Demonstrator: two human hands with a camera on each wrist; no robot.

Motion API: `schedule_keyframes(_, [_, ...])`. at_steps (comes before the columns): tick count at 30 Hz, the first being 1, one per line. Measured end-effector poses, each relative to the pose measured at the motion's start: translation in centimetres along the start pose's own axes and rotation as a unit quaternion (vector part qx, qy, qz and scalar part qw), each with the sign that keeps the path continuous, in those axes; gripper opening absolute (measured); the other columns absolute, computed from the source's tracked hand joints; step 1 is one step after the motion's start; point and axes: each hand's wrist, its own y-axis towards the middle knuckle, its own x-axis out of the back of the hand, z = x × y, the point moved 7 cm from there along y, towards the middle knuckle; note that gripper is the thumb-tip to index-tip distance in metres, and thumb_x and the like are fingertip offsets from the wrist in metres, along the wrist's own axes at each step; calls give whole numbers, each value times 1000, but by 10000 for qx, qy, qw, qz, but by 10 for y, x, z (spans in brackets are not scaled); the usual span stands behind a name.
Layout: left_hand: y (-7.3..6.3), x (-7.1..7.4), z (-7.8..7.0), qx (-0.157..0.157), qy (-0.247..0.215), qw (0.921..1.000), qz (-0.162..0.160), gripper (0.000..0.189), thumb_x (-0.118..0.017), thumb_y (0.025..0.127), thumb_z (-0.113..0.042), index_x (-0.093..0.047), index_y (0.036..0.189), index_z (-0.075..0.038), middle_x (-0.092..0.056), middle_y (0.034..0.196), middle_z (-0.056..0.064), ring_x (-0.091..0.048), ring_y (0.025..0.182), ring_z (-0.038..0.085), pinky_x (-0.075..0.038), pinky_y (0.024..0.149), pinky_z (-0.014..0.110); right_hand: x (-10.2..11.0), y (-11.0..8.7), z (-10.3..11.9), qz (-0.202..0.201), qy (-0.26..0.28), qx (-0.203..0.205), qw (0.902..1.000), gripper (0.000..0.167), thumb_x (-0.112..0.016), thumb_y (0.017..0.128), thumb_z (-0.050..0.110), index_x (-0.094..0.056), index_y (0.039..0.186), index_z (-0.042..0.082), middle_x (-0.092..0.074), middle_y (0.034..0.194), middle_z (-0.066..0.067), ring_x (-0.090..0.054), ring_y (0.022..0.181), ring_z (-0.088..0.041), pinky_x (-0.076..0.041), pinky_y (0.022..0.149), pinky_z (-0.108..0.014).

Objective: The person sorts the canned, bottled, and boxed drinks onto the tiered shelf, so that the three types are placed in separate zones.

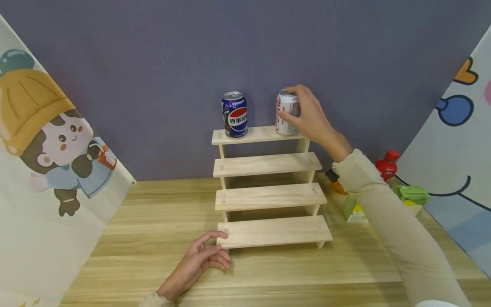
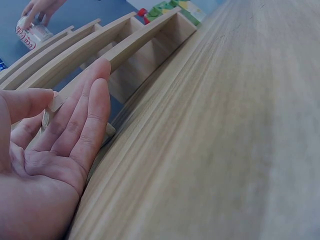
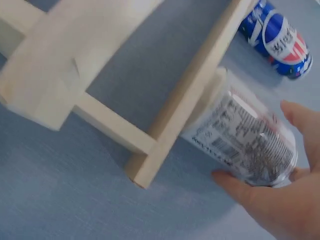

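Observation:
A four-step wooden display stand [image 1: 268,198] stands on the table. At the right end of its top step is a white Coca-Cola can [image 1: 284,111], upright. My right hand [image 1: 312,117] grips that can around its upper part, thumb on one side and fingers on the other. The right wrist view shows the can's printed back [image 3: 245,135] between thumb and fingers. A blue Pepsi can [image 1: 235,115] stands at the left end of the same step. My left hand [image 1: 203,258] pinches the left end of the lowest step between thumb and index finger; its other fingers extend loosely.
Right of the stand, partly behind my right sleeve, are a red bottle [image 1: 387,165], green-and-yellow cartons [image 1: 412,195] and a dark-and-orange item [image 1: 337,185]. A grey-blue wall [image 1: 172,85] rises close behind the stand. Printed panels [image 1: 69,140] flank the wood-grain table [image 1: 161,213].

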Motion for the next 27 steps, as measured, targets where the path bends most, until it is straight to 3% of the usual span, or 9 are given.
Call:
schedule_keyframes(5, [-1, -1, 4, 105, -2, 9999, -48, 37, -40, 108, -9, -36, 143, 2, -72, 103, 16, -73, 92, 26, -61, 84, 39, -5, -12, 0, 19, -209, 45, 9998, 78, -70, 94, 28, -26, 157, 13, -9, 163, -21, -28, 143, -44, -44, 105, -60])
schedule_keyframes(13, [-1, -2, 3, 57, -14, 10000, -9, 37, -40, 108, -10, -37, 143, 2, -73, 103, 15, -73, 92, 26, -61, 84, 39, 9, -27, 6, -271, -461, 461, 9975, 76, -70, 95, 27, -27, 157, 15, -16, 162, -22, -22, 146, -41, -29, 113, -66])
schedule_keyframes(21, [-1, -3, -1, -77, -46, 9999, 136, 37, -37, 108, -6, -37, 144, 3, -72, 105, 17, -72, 93, 26, -61, 84, 39, 27, -49, 5, -268, -624, 359, 9970, 73, -67, 96, 30, -28, 157, 17, -16, 163, -19, -18, 149, -37, -25, 115, -67])
schedule_keyframes(27, [0, -1, 0, -10, -14, 10000, 68, 37, -38, 108, -7, -37, 144, 1, -72, 106, 16, -72, 94, 26, -61, 85, 38, 43, -65, 1, -418, -751, 308, 9958, 71, -68, 96, 30, -33, 155, 16, -22, 161, -19, -22, 147, -38, -24, 116, -65])
